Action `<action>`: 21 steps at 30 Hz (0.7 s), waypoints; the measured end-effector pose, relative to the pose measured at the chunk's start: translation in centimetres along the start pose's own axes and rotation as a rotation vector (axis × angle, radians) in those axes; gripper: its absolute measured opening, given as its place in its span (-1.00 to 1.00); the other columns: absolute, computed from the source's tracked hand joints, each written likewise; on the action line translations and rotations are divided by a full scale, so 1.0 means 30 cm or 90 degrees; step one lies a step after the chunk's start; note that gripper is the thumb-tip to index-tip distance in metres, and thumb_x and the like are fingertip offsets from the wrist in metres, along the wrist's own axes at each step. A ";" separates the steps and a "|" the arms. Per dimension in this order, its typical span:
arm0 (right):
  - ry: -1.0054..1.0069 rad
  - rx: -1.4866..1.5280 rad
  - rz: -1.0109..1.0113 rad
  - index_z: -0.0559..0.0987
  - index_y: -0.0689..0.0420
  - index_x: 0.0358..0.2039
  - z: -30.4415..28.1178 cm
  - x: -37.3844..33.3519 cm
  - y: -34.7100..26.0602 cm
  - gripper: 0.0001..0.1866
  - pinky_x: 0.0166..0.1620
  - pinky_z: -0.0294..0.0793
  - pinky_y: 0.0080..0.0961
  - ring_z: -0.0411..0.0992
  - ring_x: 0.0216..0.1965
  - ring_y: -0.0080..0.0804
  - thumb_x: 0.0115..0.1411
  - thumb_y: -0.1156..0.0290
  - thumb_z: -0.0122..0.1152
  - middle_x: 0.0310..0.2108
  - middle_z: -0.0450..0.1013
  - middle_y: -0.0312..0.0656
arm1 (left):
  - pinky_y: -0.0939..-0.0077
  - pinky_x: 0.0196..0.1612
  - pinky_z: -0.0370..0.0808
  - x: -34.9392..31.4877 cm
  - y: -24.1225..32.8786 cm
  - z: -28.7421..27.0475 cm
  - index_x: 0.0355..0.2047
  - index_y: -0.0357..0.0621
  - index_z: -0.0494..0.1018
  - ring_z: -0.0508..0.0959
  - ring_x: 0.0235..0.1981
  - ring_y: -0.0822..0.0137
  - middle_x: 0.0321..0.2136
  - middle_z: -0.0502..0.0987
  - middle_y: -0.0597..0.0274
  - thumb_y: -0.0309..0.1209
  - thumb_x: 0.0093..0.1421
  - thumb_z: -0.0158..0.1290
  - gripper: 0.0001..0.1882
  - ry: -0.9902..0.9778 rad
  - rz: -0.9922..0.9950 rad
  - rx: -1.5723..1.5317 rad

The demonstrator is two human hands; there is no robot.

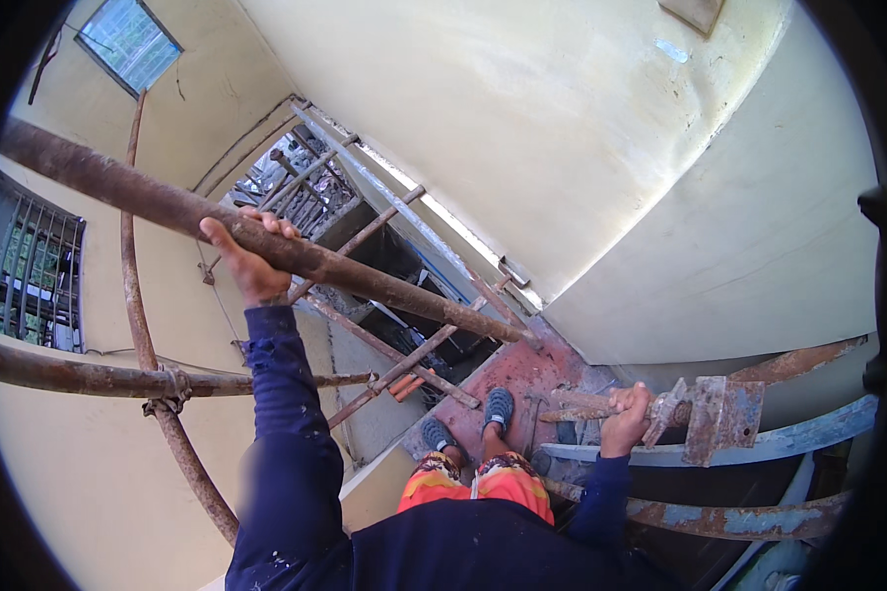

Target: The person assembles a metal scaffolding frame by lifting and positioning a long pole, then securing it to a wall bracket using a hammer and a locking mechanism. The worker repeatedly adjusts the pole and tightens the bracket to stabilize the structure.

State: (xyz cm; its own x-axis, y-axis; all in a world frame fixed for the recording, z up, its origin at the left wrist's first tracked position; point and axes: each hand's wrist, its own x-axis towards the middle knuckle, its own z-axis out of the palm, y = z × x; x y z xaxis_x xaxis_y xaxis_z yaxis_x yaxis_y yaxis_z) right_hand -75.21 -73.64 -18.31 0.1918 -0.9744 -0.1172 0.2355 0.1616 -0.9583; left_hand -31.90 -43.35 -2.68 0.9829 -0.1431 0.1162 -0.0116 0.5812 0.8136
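While my left hand [251,264] was wrapped around a thick rusty pipe [384,285], with the thumb on the near side and the other fingers [267,223] hooked over the top, the pipe slanted past me from upper left toward the red floor [537,384]; whether its lower end touched down there, I could not tell. My right hand [625,426] was closed tight on a rusty screw jack [674,410], held low on my right, its blue-flecked bracket plate [725,420] just beyond my knuckles — rust and worn paint were all I could make out on that plate, rather than lettering.

Beneath the left-hand pipe lay a frame of rusty poles [388,219], some bound across each other over a dark opening. To my left a level pipe [79,377] met an upright pole [130,266] at a clamp [169,389], and behind them was a barred window [35,264] in the cream wall [217,473]. On the right, a pale blue curved rail [719,455] ran below the jack. I had my feet in dark patterned slippers [500,405] on the red floor, below bright orange shorts [503,487] — and white specks marked my navy sleeve [284,384].
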 end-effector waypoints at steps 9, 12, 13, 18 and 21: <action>-0.189 0.000 -0.070 0.18 0.00 -0.64 0.022 -0.073 -0.650 -0.56 -0.39 0.32 -0.42 0.11 -0.69 -0.51 0.44 0.30 -0.05 -0.74 0.09 -0.33 | 0.20 -0.46 0.53 0.094 -0.287 -0.121 -0.39 0.00 0.33 0.47 -0.61 0.21 -0.60 0.41 0.28 0.52 0.09 0.00 -0.23 0.247 -0.196 -0.055; -0.227 0.000 -0.077 0.18 0.00 -0.61 0.027 -0.121 -0.829 -0.55 -0.39 0.30 -0.45 0.07 -0.71 -0.54 0.50 0.24 -0.13 -0.74 0.08 -0.34 | 0.12 -0.41 0.52 0.046 -0.470 -0.235 -0.35 0.01 0.31 0.45 -0.60 0.18 -0.61 0.41 0.27 0.56 0.02 0.04 -0.20 0.283 -0.283 -0.103; -0.263 0.000 -0.089 0.19 0.00 -0.60 0.018 -0.131 -0.874 -0.55 -0.39 0.30 -0.45 0.06 -0.71 -0.54 0.51 0.23 -0.16 -0.74 0.08 -0.34 | 0.12 -0.40 0.51 0.019 -0.530 -0.263 -0.36 0.01 0.31 0.45 -0.60 0.18 -0.61 0.41 0.25 0.56 0.00 0.05 -0.20 0.291 -0.323 -0.128; -0.331 -0.004 -0.099 0.18 -0.04 -0.57 0.020 -0.190 -1.009 -0.54 -0.38 0.30 -0.47 0.05 -0.72 -0.59 0.55 0.18 -0.22 -0.76 0.06 -0.40 | 0.05 -0.35 0.50 -0.130 -0.729 -0.364 -0.45 0.02 0.32 0.47 -0.57 0.14 -0.63 0.41 0.25 0.61 -0.06 0.04 -0.17 0.388 -0.416 -0.193; -0.388 0.002 -0.107 0.20 -0.03 -0.52 0.023 -0.213 -1.090 -0.58 -0.42 0.31 -0.54 0.03 -0.75 -0.62 0.56 0.18 -0.25 -0.76 0.06 -0.41 | 0.05 -0.34 0.51 -0.218 -0.827 -0.425 -0.50 0.01 0.33 0.48 -0.57 0.12 -0.64 0.42 0.24 0.63 -0.07 0.01 -0.16 0.442 -0.470 -0.220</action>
State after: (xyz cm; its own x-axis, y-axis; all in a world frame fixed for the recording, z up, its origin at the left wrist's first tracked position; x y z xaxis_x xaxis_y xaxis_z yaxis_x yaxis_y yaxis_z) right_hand -83.47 -72.59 13.97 0.6593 -0.7232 0.2054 0.3127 0.0154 -0.9497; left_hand -35.70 -46.63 -30.89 0.6159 -0.1279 -0.7774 0.5746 0.7480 0.3322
